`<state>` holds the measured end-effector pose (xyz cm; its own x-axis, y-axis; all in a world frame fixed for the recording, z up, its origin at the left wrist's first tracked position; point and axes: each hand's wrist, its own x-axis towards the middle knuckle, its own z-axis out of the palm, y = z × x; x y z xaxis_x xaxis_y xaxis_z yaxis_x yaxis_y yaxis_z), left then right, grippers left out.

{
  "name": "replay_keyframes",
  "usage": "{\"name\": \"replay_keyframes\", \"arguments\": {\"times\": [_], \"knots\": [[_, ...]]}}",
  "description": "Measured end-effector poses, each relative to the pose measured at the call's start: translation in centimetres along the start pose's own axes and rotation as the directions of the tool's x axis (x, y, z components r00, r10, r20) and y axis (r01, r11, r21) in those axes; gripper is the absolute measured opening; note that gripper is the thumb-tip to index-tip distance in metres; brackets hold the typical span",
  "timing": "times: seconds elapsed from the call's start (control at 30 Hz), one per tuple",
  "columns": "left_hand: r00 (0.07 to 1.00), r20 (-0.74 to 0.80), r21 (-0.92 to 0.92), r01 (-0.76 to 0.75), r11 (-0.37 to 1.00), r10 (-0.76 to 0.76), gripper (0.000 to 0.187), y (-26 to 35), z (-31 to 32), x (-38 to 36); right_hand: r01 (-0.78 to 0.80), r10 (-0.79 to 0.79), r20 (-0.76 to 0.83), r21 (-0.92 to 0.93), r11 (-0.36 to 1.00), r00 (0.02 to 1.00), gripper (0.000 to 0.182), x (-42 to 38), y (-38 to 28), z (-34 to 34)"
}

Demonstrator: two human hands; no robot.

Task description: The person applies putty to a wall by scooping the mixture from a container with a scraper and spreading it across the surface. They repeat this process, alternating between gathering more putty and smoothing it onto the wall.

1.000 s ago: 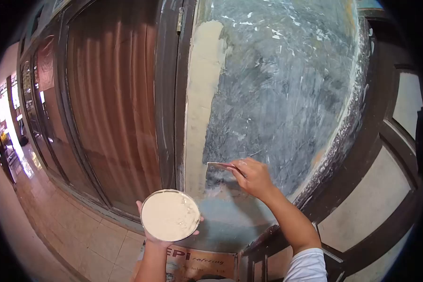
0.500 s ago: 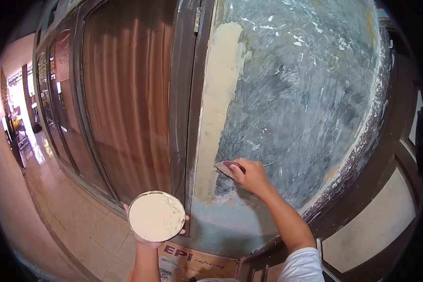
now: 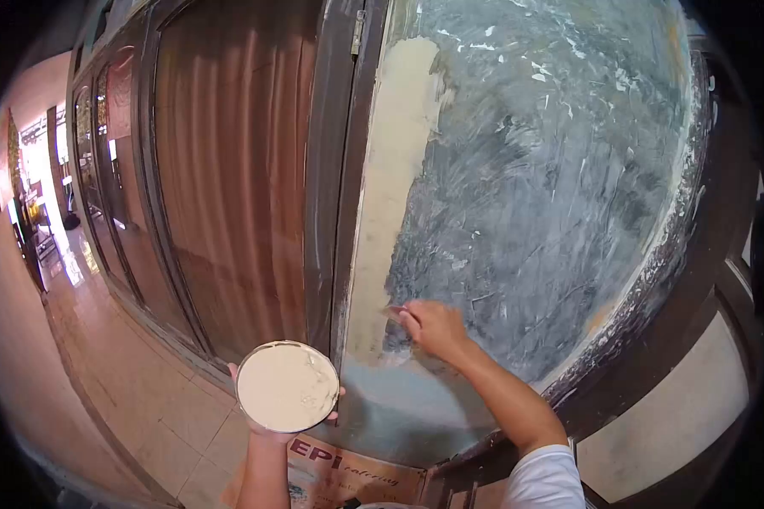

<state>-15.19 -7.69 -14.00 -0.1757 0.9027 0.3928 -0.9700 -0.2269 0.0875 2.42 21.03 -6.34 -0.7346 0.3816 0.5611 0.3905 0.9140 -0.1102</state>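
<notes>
My left hand (image 3: 267,431) grips a round container of cream-coloured putty (image 3: 287,388) from below, its fingertips showing at the right side of the rim. In my right hand (image 3: 437,329) is a putty knife (image 3: 394,313), seen nearly edge-on, with its blade at the right edge of a cream putty strip (image 3: 390,161). The strip runs down the left side of a grey, patchy wall (image 3: 518,212). Most of the handle is hidden by my fingers.
Left of the strip stands a dark wooden frame (image 3: 323,170) with a hinge (image 3: 357,34) and a glazed, brown-curtained panel (image 3: 238,187). A printed sign (image 3: 356,471) lies below. Dark panelled woodwork (image 3: 671,407) is at the right, and a tiled floor (image 3: 153,390) at the left.
My right hand has moved slightly left and down, and the putty knife has turned from showing its blade face to nearly edge-on. The container has shifted very slightly.
</notes>
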Motion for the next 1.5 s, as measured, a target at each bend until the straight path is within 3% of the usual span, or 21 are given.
{"name": "replay_keyframes", "arguments": {"times": [0.03,0.1,0.17,0.3,0.37,0.4,0.5,0.57,0.63,0.7,0.77,0.8,0.9,0.97,1.03,1.17,1.23,1.27,1.3,1.37,1.5], "knots": [[1.000,-0.001,-0.004,0.001,1.000,-0.001,0.112,0.0,0.0,0.0,0.005,-0.005,-0.001,0.002,1.000,1.000,0.018,0.9,0.1,-1.1],[1.000,0.022,0.030,-0.001,1.000,0.000,0.112,-0.1,-0.4,-0.1,-0.010,0.074,-0.342,0.184,0.983,0.937,0.019,2.1,-0.1,-4.2],[1.000,-0.008,0.022,-0.017,1.000,0.017,0.112,-0.2,-0.6,-0.4,-0.081,0.162,-0.287,0.274,0.958,0.944,0.020,1.7,-1.0,-5.2],[0.995,-0.077,0.038,-0.055,0.998,0.058,0.119,-0.8,0.2,-0.7,0.146,-0.143,-0.058,0.047,0.988,0.988,0.019,-1.1,0.2,0.9],[0.997,-0.052,0.041,-0.047,0.998,0.049,0.115,-0.3,-0.7,-0.6,0.098,-0.102,-0.117,-0.040,0.994,0.988,0.019,-0.3,0.8,1.0],[0.999,-0.030,0.039,-0.037,0.999,0.038,0.113,-0.1,-1.2,-0.6,-0.049,0.064,-0.178,0.089,0.995,0.982,0.019,1.1,-0.7,-2.5],[0.998,-0.025,0.119,-0.060,0.991,0.064,0.112,0.9,-1.6,-0.5,0.000,0.093,-0.359,0.252,0.968,0.929,0.020,1.8,-0.5,-5.8],[0.997,-0.036,0.083,-0.070,0.994,0.073,0.111,1.3,-1.2,-0.1,0.077,0.002,-0.393,0.183,0.980,0.920,0.018,0.1,-0.4,-2.9],[0.997,-0.051,0.030,-0.058,0.998,0.059,0.118,1.8,-0.6,0.4,0.183,-0.184,-0.105,-0.021,0.983,0.977,0.017,-2.2,0.0,1.2],[0.999,-0.014,0.051,-0.032,0.998,0.033,0.119,2.7,-1.0,1.0,0.252,-0.267,-0.078,-0.157,0.955,0.961,0.016,-2.1,0.2,2.4],[1.000,0.006,0.029,-0.017,0.999,0.017,0.119,3.6,-0.2,1.5,0.124,-0.192,-0.180,-0.332,0.935,0.965,0.018,0.8,0.1,-0.6],[1.000,0.004,0.032,-0.010,0.999,0.010,0.119,4.1,-0.1,1.6,0.070,-0.133,-0.411,-0.166,0.984,0.902,0.010,1.8,0.1,-2.6],[0.998,-0.038,0.152,-0.040,0.988,0.046,0.106,6.0,0.4,2.0,0.109,-0.152,-0.589,-0.108,0.988,0.794,0.010,1.8,-0.3,-4.6],[0.999,-0.011,0.064,-0.032,0.997,0.032,0.118,7.1,0.5,2.3,0.187,-0.219,-0.512,-0.115,0.976,0.831,0.009,0.3,0.1,-1.3],[0.999,-0.009,0.056,-0.032,0.998,0.033,0.115,7.9,0.4,2.4,0.387,-0.410,-0.158,-0.157,0.908,0.898,0.008,-1.0,0.3,2.0],[0.998,-0.001,0.138,-0.069,0.988,0.070,0.109,8.3,0.4,1.9,0.358,-0.421,-0.177,-0.303,0.883,0.889,0.009,1.8,1.5,0.1],[0.996,-0.013,0.196,-0.088,0.977,0.093,0.104,8.1,0.6,1.0,0.081,-0.173,-0.562,-0.185,0.979,0.809,0.013,3.0,0.1,-4.1],[0.994,-0.014,0.204,-0.102,0.974,0.107,0.104,7.9,0.5,0.6,0.050,-0.148,-0.609,-0.175,0.983,0.779,0.014,2.5,1.2,-3.7],[0.992,-0.011,0.210,-0.119,0.970,0.124,0.103,7.7,0.4,0.3,0.056,-0.152,-0.607,-0.175,0.983,0.780,0.014,2.2,1.3,-2.6],[0.991,-0.011,0.201,-0.130,0.971,0.135,0.101,7.6,-0.7,-0.5,0.394,-0.536,-0.320,-0.414,0.821,0.781,0.013,0.2,1.1,0.4],[0.988,-0.022,0.226,-0.142,0.964,0.150,0.100,6.5,-0.6,-1.2,0.468,-0.523,-0.046,-0.384,0.796,0.851,0.017,-1.0,2.2,5.1]]}}
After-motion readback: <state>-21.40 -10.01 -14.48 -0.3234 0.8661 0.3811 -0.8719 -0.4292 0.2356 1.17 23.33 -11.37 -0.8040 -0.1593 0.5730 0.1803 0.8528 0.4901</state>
